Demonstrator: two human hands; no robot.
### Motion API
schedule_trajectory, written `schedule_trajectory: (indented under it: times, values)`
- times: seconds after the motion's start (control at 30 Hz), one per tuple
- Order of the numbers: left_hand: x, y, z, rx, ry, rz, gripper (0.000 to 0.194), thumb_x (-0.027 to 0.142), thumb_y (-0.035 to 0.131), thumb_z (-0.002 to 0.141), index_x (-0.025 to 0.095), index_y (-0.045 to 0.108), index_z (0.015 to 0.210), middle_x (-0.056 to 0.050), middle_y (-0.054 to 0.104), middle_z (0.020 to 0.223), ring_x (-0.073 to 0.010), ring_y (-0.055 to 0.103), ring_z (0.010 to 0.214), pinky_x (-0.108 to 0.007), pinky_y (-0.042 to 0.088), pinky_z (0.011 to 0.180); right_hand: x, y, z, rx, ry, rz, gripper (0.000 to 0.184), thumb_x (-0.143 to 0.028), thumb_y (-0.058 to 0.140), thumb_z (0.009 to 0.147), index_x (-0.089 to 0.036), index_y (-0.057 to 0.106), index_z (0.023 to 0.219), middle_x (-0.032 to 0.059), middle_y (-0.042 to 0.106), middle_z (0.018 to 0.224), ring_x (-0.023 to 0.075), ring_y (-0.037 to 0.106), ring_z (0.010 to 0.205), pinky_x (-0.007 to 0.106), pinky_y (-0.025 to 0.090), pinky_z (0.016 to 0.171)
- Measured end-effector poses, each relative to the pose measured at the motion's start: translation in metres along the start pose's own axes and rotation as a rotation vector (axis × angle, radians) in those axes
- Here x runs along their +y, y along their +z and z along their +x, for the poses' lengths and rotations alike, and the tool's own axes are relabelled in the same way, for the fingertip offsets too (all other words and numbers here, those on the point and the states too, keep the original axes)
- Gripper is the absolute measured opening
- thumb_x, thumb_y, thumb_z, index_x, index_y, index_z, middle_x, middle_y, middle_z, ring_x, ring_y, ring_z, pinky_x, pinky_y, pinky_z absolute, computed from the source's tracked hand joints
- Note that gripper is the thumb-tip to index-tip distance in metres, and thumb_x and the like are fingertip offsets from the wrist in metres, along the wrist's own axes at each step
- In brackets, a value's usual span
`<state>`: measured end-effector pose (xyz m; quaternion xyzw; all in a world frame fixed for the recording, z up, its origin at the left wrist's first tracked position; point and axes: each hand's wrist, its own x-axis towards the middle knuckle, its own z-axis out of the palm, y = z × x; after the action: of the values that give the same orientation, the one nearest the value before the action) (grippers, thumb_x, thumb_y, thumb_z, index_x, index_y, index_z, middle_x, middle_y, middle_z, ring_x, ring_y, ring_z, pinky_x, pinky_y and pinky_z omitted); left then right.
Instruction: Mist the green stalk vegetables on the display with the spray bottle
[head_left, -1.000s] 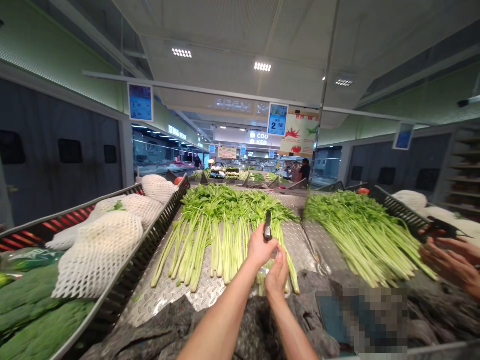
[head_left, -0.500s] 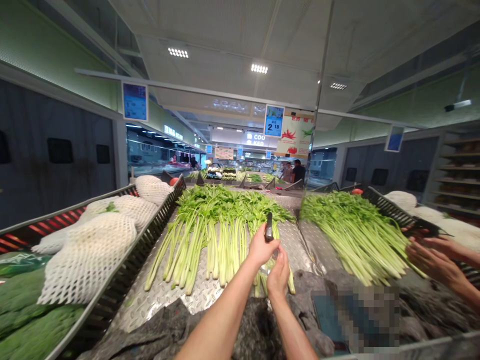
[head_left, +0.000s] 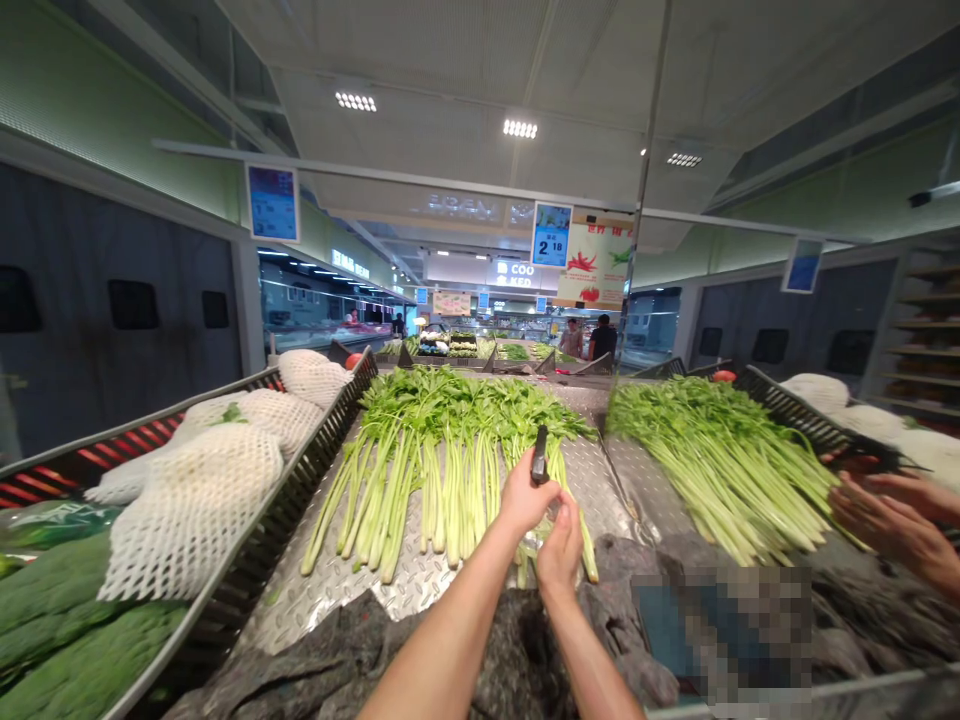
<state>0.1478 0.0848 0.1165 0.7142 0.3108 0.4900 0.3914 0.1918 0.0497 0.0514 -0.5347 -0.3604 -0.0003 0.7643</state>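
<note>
My left hand (head_left: 525, 497) is closed around a slim black tool (head_left: 539, 456) that points up and away from me. Its kind does not show clearly. Just below and to the right, my right hand (head_left: 560, 548) is curled, fingers bent together near the left wrist. Whatever it may hold is hidden. Both hands hover in front of a spread of celery (head_left: 457, 470), leaves pointing away and pale stalk ends toward me. A few stalks pass behind and under my hands.
The celery lies on a diamond-plate metal shelf (head_left: 281, 610) with crumpled grey cloth (head_left: 330, 655) along its front. At left, a black crate (head_left: 247, 540) holds net-wrapped produce (head_left: 199, 510) and broccoli (head_left: 82, 620). A mirror (head_left: 697, 330) at right reflects celery and hands. Two people stand far back.
The view has shifted slightly, so the scene sits a little further right. My hands keep nearly the same pose, and the black tool stays in the left one.
</note>
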Motion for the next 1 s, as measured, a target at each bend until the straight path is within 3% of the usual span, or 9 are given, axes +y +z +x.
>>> schedule_trajectory:
  times: [0.33,0.67,1.0]
  values:
    - [0.003,-0.010,-0.004,0.009,0.036,-0.023,0.030,0.018,0.055,0.061,0.018,0.050,0.090,0.005,0.045,0.061,-0.0071,0.042,0.054,-0.019,0.035,0.052,-0.006,0.005,-0.002,-0.007,-0.010,0.012,0.043,-0.038,0.026,0.080,-0.011,0.051,0.101,0.0130,0.058,0.100,0.0188,0.051,0.097,0.034,0.035,0.085]
    - [0.020,-0.026,-0.006,0.010,0.063,-0.017,0.032,0.023,0.057,0.061,0.016,0.049,0.092,0.004,0.049,0.062,-0.0085,0.047,0.055,-0.021,0.038,0.055,-0.014,0.017,-0.005,-0.033,-0.038,0.097,0.041,-0.037,0.026,0.080,-0.011,0.052,0.100,0.0111,0.058,0.101,0.0162,0.051,0.097,0.031,0.037,0.084]
    - [0.011,-0.026,-0.008,0.112,0.073,0.122,0.021,0.021,0.052,0.063,0.018,0.051,0.084,0.004,0.049,0.062,-0.0082,0.044,0.053,-0.020,0.035,0.052,-0.019,0.017,-0.009,-0.051,-0.022,0.082,0.042,-0.037,0.025,0.080,-0.010,0.051,0.099,0.0123,0.057,0.099,0.0171,0.052,0.094,0.031,0.038,0.082]
